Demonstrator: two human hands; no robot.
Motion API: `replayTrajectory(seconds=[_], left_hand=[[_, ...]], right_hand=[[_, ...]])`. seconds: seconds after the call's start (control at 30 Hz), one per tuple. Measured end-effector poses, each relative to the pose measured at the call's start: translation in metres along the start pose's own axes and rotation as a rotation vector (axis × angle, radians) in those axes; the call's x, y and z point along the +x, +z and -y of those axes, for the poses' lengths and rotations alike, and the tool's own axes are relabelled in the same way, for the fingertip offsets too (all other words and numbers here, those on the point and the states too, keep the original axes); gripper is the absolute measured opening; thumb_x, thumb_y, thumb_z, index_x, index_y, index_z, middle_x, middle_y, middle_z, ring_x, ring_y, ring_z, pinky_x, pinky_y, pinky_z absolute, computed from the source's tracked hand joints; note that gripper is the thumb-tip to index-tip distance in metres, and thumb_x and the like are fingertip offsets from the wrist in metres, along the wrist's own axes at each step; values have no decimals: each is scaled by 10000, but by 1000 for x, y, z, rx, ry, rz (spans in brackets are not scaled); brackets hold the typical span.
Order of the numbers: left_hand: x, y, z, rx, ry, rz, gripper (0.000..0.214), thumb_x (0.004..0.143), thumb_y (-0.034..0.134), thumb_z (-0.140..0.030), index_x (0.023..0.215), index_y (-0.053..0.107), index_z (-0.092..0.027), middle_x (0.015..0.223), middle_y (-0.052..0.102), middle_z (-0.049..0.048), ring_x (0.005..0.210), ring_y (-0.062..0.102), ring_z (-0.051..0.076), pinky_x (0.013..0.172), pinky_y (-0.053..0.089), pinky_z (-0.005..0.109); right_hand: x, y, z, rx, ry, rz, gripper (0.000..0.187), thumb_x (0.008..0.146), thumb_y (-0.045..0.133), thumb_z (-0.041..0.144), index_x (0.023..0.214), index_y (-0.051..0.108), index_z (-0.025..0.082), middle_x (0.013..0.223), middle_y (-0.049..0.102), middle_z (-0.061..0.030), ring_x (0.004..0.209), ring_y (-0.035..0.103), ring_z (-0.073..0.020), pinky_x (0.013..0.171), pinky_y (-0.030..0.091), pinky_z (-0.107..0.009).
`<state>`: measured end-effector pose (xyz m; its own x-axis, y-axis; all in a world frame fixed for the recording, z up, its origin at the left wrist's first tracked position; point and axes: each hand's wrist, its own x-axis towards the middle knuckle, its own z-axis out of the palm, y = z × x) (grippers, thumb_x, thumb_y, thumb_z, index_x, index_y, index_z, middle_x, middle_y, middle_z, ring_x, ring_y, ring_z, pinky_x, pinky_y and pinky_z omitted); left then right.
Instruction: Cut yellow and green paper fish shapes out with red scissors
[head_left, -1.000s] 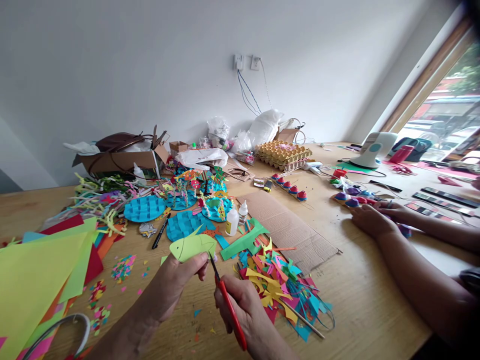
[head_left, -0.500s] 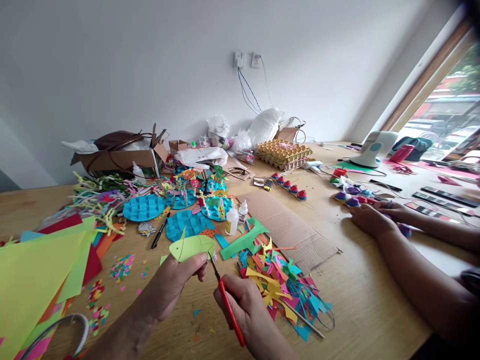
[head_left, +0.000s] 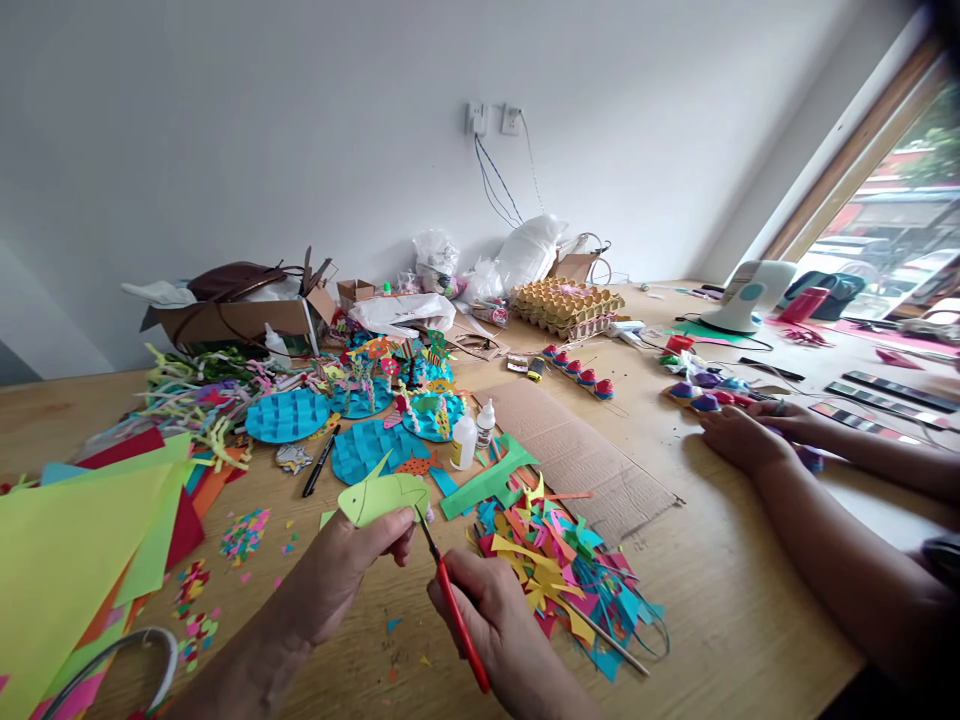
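Light green paper (head_left: 379,498) with a fish outline drawn on it is pinched by my left hand (head_left: 360,555), thumb on top. A partly cut strip sticks up at its left end. My right hand (head_left: 480,610) is closed round red-handled scissors (head_left: 459,620). Their dark blades meet the paper's right end, by the drawn tail. Just beyond the paper lies a blue corrugated piece (head_left: 375,450) with an orange paper fish (head_left: 418,465) at its edge. Two white glue bottles (head_left: 464,443) stand to the right of that.
Colourful paper scraps (head_left: 555,570) and a cardboard sheet (head_left: 570,450) lie right of my hands. Stacked coloured paper (head_left: 75,540) is at the left, a black marker (head_left: 321,468) ahead. Egg trays (head_left: 566,305) stand at the back. Another person's hands (head_left: 742,435) work at the right.
The thin strip at the paper's left end leans further right and stands a little taller. My hands and the scissors have hardly moved.
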<state>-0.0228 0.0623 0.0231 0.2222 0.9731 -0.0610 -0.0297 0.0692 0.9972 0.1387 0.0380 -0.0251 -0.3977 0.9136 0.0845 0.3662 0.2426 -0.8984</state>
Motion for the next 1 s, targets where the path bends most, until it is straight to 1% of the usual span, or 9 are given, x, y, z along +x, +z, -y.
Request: replayTrajectory(seconds=[0.07, 0.13, 0.2, 0.27, 0.4, 0.57, 0.7, 0.83, 1.0], left_hand=[[-1, -8, -4, -63, -37, 8, 180, 776, 561, -357, 754, 601, -183, 645, 552, -8, 629, 488, 146, 614, 428, 264], [-1, -20, -13, -81, -79, 19, 233, 779, 559, -396, 897, 614, -203, 736, 594, 8, 665, 513, 156, 612, 438, 262], [1, -31, -23, 16, -102, 40, 237, 775, 559, -412, 868, 642, -209, 753, 605, 13, 684, 525, 167, 591, 424, 243], [4, -38, -34, 199, -31, 44, 166, 734, 619, -356, 767, 677, -204, 711, 595, -1, 678, 513, 160, 591, 397, 215], [10, -38, -44, 416, -39, 134, 112, 692, 643, -271, 622, 669, -188, 559, 523, -32, 525, 431, 125, 491, 310, 197], [13, -29, -34, 358, -110, 213, 98, 698, 626, -254, 638, 595, -183, 554, 469, -55, 516, 412, 109, 480, 285, 184], [12, -27, -20, 264, -100, 242, 124, 734, 600, -282, 671, 571, -179, 593, 474, -51, 539, 406, 104, 493, 302, 184], [10, -20, -16, 164, -126, 234, 197, 740, 606, -357, 680, 562, -174, 626, 460, -50, 563, 385, 104, 514, 318, 188], [9, -11, -8, 63, -103, 173, 268, 765, 594, -387, 624, 510, -175, 594, 396, -64, 564, 342, 99, 527, 310, 187]], right_hand=[[-1, -2, 1, -36, -16, -8, 389, 909, 395, 397, 594, 308, 187, 537, 287, 61, 496, 283, -78, 446, 204, -210], [-1, -4, 2, -81, -33, -9, 381, 907, 395, 371, 588, 299, 185, 542, 298, 59, 500, 283, -79, 451, 201, -215], [-2, -5, 2, -122, -41, 1, 360, 902, 398, 331, 587, 303, 184, 545, 317, 56, 500, 285, -79, 452, 197, -219], [-2, -6, 3, -143, -40, 13, 343, 893, 406, 300, 586, 309, 183, 541, 325, 56, 495, 287, -78, 451, 197, -220], [-2, -7, 4, -104, -36, 37, 342, 884, 418, 296, 581, 308, 183, 540, 305, 60, 498, 274, -78, 449, 199, -216], [-2, -6, 2, 63, 8, 56, 342, 884, 415, 312, 577, 332, 184, 530, 283, 62, 486, 267, -76, 430, 194, -209], [-2, -3, -2, 196, 67, 67, 340, 872, 422, 343, 575, 380, 182, 492, 331, 62, 451, 315, -71, 407, 209, -189], [-1, 1, -4, 342, 135, 71, 395, 843, 430, 469, 574, 417, 180, 445, 388, 58, 397, 348, -69, 375, 238, -171], [0, 6, -5, 539, 158, 77, 477, 776, 439, 619, 595, 453, 177, 397, 393, 69, 340, 306, -57, 361, 223, -175]])
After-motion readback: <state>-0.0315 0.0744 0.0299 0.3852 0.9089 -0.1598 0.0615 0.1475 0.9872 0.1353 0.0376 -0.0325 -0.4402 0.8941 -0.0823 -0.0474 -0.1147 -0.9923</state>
